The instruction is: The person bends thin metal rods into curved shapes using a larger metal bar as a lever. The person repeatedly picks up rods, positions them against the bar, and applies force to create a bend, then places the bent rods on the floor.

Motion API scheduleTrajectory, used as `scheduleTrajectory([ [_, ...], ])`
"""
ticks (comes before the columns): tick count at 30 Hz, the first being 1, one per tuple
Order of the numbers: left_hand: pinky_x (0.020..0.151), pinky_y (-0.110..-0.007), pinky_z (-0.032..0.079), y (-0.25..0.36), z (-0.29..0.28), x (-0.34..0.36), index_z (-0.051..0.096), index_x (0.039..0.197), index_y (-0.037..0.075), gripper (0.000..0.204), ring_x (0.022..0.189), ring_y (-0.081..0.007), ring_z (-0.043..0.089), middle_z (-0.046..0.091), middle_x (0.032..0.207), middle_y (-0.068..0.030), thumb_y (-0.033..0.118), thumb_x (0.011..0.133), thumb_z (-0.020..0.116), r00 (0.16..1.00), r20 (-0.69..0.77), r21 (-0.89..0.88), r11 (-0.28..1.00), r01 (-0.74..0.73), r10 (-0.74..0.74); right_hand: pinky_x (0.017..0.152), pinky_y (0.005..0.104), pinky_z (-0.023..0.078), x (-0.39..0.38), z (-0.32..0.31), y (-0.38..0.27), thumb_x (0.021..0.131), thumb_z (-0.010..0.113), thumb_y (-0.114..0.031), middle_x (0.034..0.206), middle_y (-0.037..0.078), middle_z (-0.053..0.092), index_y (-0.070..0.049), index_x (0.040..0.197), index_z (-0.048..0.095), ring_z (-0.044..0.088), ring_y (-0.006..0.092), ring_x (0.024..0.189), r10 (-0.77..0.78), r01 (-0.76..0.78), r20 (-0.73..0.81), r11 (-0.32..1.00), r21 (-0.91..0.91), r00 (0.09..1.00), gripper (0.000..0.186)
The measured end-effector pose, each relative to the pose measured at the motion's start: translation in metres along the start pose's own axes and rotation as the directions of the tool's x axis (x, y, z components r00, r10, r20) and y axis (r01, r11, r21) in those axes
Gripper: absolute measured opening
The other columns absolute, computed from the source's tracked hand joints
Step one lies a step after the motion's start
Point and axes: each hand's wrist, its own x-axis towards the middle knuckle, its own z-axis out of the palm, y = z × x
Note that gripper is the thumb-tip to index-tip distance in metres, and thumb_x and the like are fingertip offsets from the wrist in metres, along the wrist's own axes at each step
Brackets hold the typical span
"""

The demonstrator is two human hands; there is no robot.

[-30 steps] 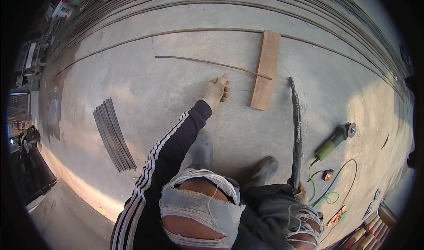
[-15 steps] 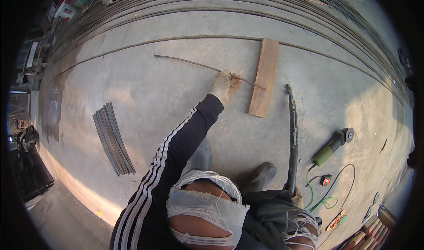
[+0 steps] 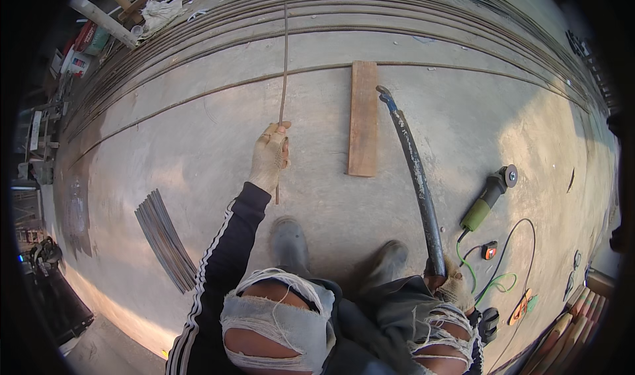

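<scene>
My left hand (image 3: 267, 151), in a knitted fingerless glove, is closed around a thin steel rod (image 3: 285, 77) near its lower part. The rod points straight away from me, its far end over the long bars and its near end showing below my wrist. At my right knee my gloved right hand (image 3: 456, 290) grips the near end of a dark steel bending bar (image 3: 415, 170), with its fingers partly hidden. The bar slants forward to a hooked head beside a wooden board (image 3: 362, 120) on the concrete floor.
A stack of cut rods (image 3: 165, 242) lies to the left. Long steel bars (image 3: 198, 97) stretch across the far floor. On the right are an angle grinder (image 3: 489, 199), its cable, an orange-and-black tape measure (image 3: 489, 250) and wooden handles (image 3: 562, 332).
My left hand has moved left and nearer, off the board, and the rod has swung from crosswise to pointing away. The bending bar now leans left, its head near the board.
</scene>
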Motion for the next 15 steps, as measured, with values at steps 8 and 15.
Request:
scheduleTrajectory([
  [8,0.047,-0.019,0.033,0.021,0.005,-0.006,0.069,0.127,0.01,0.041,0.054,0.0001,0.039,0.047,0.069,0.0104,0.046,0.109,0.058,0.989,0.103,0.23,0.965,-0.127,0.106,0.039,0.025,0.046,0.017,0.0,-0.026,0.088,0.077,-0.004,0.08,0.006,0.059,-0.001,0.116,0.052,0.057,0.0123,0.048,0.0,-0.098,0.342,0.958,0.27,0.94,0.037],
  [15,0.048,-0.02,0.035,0.03,0.005,0.0,0.07,0.123,0.01,0.041,0.053,-0.0007,0.04,0.045,0.066,0.0106,0.047,0.109,0.057,0.967,0.216,0.3,0.933,-0.199,0.137,0.038,0.027,0.044,0.018,0.004,-0.039,0.087,0.077,0.0,0.076,0.005,0.055,0.001,0.116,0.051,0.054,0.0143,0.044,-0.051,-0.108,0.428,0.935,0.338,0.902,0.039],
])
